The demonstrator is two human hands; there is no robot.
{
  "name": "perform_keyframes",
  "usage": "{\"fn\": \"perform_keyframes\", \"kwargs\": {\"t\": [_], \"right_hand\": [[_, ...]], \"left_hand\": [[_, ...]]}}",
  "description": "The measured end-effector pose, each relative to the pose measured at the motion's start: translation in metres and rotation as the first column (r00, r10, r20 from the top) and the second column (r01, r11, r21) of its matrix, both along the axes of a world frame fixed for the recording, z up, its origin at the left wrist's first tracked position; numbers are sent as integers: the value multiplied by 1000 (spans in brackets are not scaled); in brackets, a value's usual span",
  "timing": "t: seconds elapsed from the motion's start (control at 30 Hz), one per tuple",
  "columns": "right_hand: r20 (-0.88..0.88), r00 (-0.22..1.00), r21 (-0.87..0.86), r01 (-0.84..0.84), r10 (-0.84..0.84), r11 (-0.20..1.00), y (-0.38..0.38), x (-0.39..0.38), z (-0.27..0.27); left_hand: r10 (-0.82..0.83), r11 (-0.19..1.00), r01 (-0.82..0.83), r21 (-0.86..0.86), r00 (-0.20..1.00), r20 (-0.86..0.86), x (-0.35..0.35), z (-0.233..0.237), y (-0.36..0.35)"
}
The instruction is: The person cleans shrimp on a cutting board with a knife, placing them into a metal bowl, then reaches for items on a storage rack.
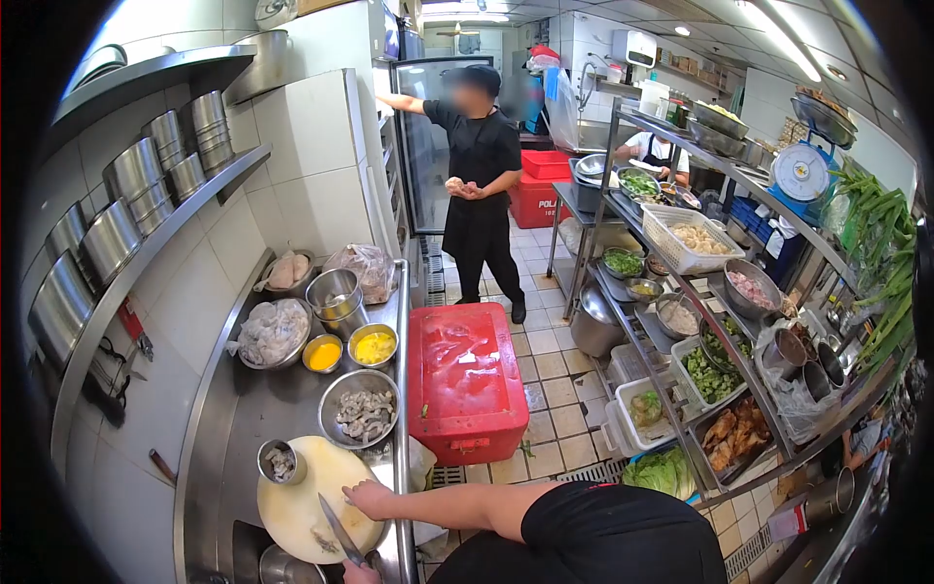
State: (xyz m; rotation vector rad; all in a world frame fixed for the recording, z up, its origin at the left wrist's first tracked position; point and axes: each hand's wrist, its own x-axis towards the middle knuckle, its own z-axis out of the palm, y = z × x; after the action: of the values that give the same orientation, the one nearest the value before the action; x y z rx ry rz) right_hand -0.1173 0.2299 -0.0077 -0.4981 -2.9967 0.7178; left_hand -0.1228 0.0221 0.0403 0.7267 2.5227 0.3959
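My left hand (371,498) rests with fingers spread on the right edge of a round pale cutting board (302,487) on the steel counter (229,419). My right hand (359,573) shows only partly at the bottom edge and grips a knife (340,529), whose blade lies over the board next to small scraps of food. A small steel cup of chopped bits (280,461) stands on the board's far left. Just beyond the board is a steel bowl of raw shrimp (359,410).
Further along the counter are two bowls of yellow sauce (374,345), stacked steel bowls (334,295) and bagged food (272,331). A red lidded box (459,380) stands on the floor beside the counter. A person in black (479,185) stands at the fridge. Steel racks of ingredients (720,360) line the right.
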Motion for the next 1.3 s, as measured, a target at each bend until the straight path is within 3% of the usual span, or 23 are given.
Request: {"fn": "perform_keyframes", "kwargs": {"t": [0.53, 0.73, 0.93, 1.13, 1.2, 1.3], "right_hand": [[33, 999, 4, -23, 23, 1000, -1, -4, -4], [79, 997, 26, -28, 26, 999, -1, -2, 3], [-8, 1000, 0, 19, -19, 1000, -4, -6, -7], [40, 997, -42, 69, -67, 997, -6, -5, -1], [46, 996, -63, 80, -78, 995, -7, -6, -3], [56, 997, -2, 61, -61, 998, -6, -12, -14]], "left_hand": [[61, 998, -60, -26, 997, 41, -14, -35, -9], [31, 999, -30, -26, 998, 47, -11, -21, -6], [61, 998, -61, -16, 997, 42, -10, -20, -8], [-68, 997, 69, -36, 997, 25, -18, -28, -9], [23, 999, -22, -28, 998, 50, -7, -4, -2], [-25, 1000, 25, -11, 1000, 7, -7, -3, -2]]}}
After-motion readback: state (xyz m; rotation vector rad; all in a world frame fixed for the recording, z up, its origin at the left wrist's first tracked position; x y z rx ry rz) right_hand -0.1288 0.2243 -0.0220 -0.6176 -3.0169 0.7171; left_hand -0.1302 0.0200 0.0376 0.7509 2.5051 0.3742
